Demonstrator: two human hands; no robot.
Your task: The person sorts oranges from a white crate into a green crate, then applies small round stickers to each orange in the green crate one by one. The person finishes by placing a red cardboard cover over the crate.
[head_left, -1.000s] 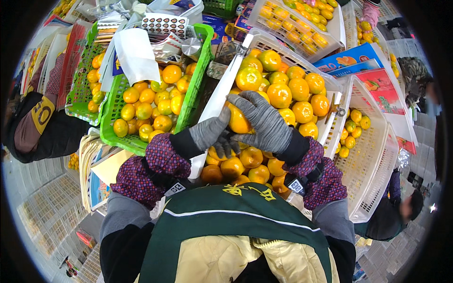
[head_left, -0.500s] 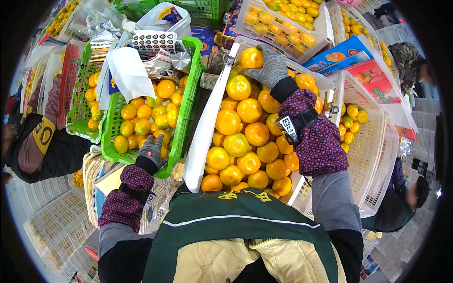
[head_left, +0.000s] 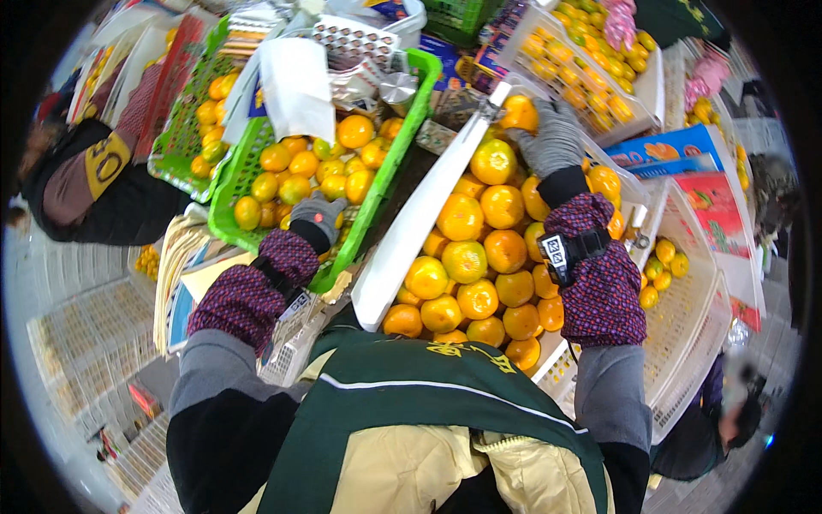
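Landmark: everything is placed from the white plastic crate full of orange mandarins [head_left: 409,248], which sits right in front of the person.

Right hand [head_left: 552,137]: a grey knit glove is worn. The hand is stretched to the far end of the white crate. Its fingers are curled around one round orange mandarin [head_left: 519,112] at the far corner of the crate. The fruit looks gripped, though part of it is hidden by the glove.

Left hand [head_left: 318,216]: a grey glove is worn here too. It is rested on the near rim of the green plastic basket of mandarins [head_left: 402,146], just to the left of the white crate. The fingers are bent down over the rim. Whether a fruit is held cannot be told.

Fruit: the white crate is piled high with mandarins. Smaller ones lie in the green basket.

Around: an emptier white crate [head_left: 693,317] with a few small fruits stands to the right of the full one. Another person's dark sleeve [head_left: 103,180] is seen far to the left.

Step in hand: it seems that one fruit is being picked out of the pile.

Next move: a firm, soft grip would be needed so the fruit is lifted clear without the others being knocked loose.
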